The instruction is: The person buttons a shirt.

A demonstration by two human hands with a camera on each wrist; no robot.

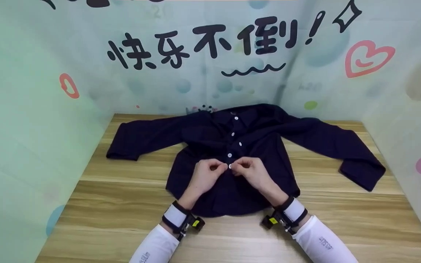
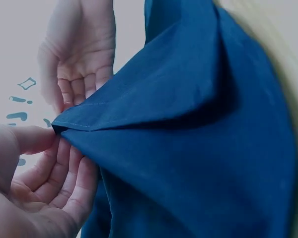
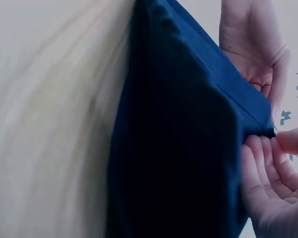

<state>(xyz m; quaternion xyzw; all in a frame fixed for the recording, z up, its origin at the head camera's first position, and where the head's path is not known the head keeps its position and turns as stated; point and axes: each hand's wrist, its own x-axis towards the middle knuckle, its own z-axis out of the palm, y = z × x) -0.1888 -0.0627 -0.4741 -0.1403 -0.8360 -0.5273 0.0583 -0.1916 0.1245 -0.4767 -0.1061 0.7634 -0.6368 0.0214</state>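
Note:
A dark navy long-sleeved shirt lies front up with its collar toward the back wall. White buttons run down its front, and one button shows between the two hands' fingertips. My left hand pinches the front edge between thumb and fingers from the left. From the right, my right hand pinches the cloth at that same button. In the left wrist view, the pinched placket is raised into a peak, with the other fingers beneath it. The right wrist view shows the shirt front lifted in folds.
The shirt's sleeves spread out, the left sleeve bent near its cuff and the right sleeve folded down. Under it is a wood-grain table. A printed curtain with lettering stands behind and along both sides.

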